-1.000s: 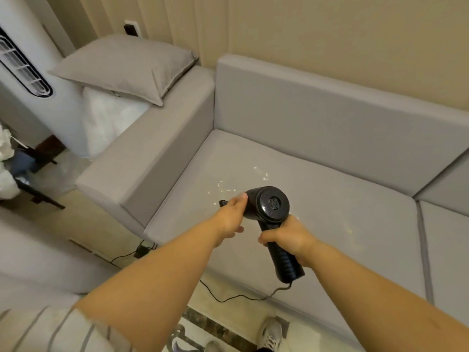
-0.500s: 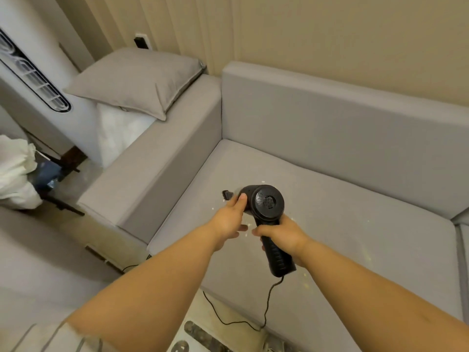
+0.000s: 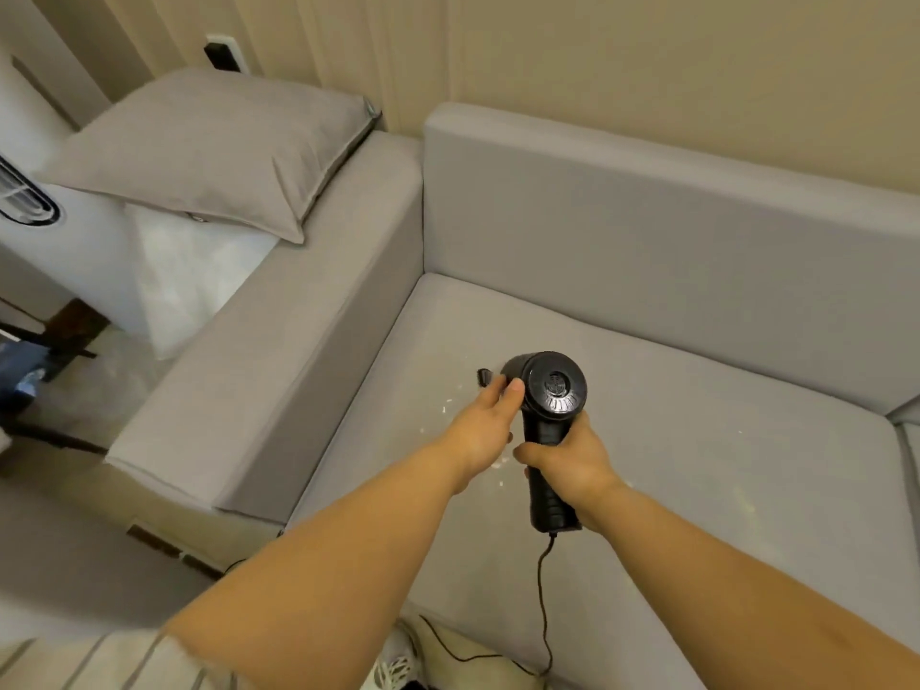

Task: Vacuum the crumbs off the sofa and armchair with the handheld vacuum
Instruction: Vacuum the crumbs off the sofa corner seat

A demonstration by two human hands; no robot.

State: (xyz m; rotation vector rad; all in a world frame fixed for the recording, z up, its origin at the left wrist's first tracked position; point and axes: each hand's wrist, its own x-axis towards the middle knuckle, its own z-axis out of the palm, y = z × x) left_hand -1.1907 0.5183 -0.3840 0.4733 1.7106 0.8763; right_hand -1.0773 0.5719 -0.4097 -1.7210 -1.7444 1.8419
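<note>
Black handheld vacuum at frame centre, right hand wrapped around its handle, left hand loosely cupping its barrel, nozzle pointing upper left; pale crumbs lie just below-left on grey sofa.

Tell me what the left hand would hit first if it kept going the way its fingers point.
The left hand already rests against the vacuum body. Going on forward and down, it would probably meet the sofa seat by the nozzle tip, though depth is unclear.

Black vacuum, grey sofa, whitish crumbs.
</note>
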